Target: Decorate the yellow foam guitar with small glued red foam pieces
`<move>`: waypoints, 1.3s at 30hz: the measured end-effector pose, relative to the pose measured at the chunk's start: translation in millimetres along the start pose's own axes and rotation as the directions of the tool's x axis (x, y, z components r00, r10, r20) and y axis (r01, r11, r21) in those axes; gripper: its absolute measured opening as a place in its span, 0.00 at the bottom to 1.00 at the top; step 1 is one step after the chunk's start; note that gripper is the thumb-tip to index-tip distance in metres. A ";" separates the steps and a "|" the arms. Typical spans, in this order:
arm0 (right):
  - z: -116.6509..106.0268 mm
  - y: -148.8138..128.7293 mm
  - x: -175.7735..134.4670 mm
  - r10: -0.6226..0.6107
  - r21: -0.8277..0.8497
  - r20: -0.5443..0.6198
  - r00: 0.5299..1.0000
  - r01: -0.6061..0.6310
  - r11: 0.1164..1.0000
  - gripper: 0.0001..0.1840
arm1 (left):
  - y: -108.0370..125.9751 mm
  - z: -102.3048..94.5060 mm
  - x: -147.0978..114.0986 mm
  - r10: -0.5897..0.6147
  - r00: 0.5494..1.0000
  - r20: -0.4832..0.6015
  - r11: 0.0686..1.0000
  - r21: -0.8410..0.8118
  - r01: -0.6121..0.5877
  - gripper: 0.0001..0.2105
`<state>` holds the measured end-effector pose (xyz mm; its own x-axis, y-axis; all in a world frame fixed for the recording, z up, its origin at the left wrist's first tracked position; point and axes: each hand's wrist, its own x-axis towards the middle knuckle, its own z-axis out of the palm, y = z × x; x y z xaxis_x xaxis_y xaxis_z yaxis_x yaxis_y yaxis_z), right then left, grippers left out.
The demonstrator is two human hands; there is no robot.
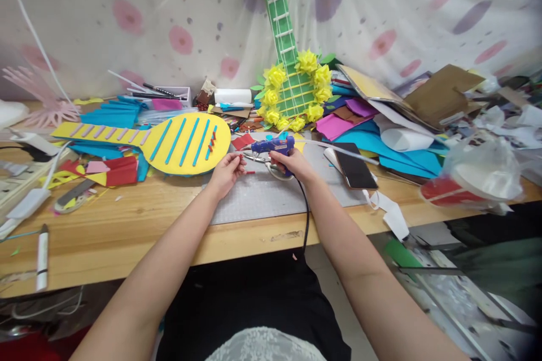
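Cluttered workbench; glue gun mid-mat

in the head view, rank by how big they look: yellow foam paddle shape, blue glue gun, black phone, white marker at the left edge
1. yellow foam paddle shape
2. black phone
3. blue glue gun, in the right hand, and white marker look about alike; the marker lies nearer the camera, so unranked.

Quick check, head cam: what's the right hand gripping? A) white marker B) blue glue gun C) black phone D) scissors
B. The right hand is closed around the blue glue gun, nozzle pointing toward the left hand, its black cord running down off the table edge; the black phone lies untouched to its right.
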<state>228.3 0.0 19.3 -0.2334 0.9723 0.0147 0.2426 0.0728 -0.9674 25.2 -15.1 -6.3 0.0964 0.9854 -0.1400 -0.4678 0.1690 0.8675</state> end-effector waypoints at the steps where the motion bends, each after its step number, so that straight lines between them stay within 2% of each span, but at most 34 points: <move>1: 2.0 2.5 -0.2 -0.004 -0.007 0.011 1.000 0.004 1.000 0.24 | 0.5 0.2 -0.2 -0.007 1.000 0.000 1.000 0.000 0.007 0.01; 11: -1.3 14.2 -0.8 -0.003 -0.048 0.030 1.000 0.005 0.999 0.26 | -1.0 -0.2 1.1 -0.003 1.000 0.005 1.000 0.002 0.003 0.02; 21: -1.4 19.5 3.0 -0.055 -0.035 0.055 0.997 0.057 0.998 0.24 | -2.1 -1.0 2.7 0.002 1.000 0.007 1.000 0.001 -0.002 0.01; 39: -1.9 16.8 0.9 -0.005 -0.029 0.004 1.000 0.005 1.000 0.27 | 0.7 2.3 0.0 -0.014 1.000 -0.008 1.000 -0.002 0.014 0.03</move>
<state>233.9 2.5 3.6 -0.2385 0.9710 0.0182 0.2690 0.0841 -0.9595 26.9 -15.0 -4.7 0.0960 0.9831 -0.1561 -0.4685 0.1830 0.8643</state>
